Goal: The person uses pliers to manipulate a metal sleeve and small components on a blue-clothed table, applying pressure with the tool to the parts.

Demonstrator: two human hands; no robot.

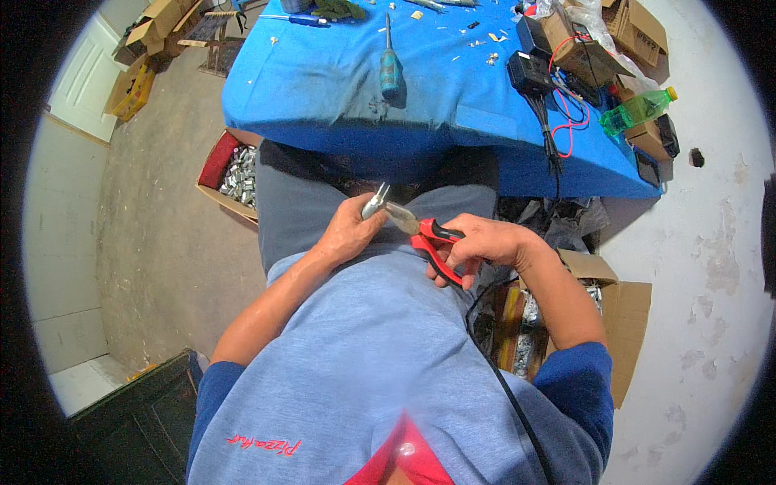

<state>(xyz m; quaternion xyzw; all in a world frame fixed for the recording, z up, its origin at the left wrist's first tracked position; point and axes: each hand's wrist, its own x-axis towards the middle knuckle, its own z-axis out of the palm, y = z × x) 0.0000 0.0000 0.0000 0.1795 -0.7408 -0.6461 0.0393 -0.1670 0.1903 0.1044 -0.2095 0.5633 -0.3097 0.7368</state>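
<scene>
a box (pixel 212 192) of metal parts (pixel 241 174) sits by the near left corner of the table (pixel 307 81). the left hand (pixel 353 229) has its fingers clamped on a silvery pronged piece (pixel 374 204), before the near edge's middle. a screwdriver (pixel 390 73) lies behind that edge. red-black pliers (pixel 427 230), gripped by the right hand's fingers (pixel 462 255), almost meet the piece.

From the wearer's head, the view looked steeply down through a wide fisheye lens, with the shirt (pixel 356 347) nearest. The left hand (pixel 352 229) and right hand (pixel 491 242) showed mid-frame, the blue-covered table (pixel 311 81) beyond.
</scene>
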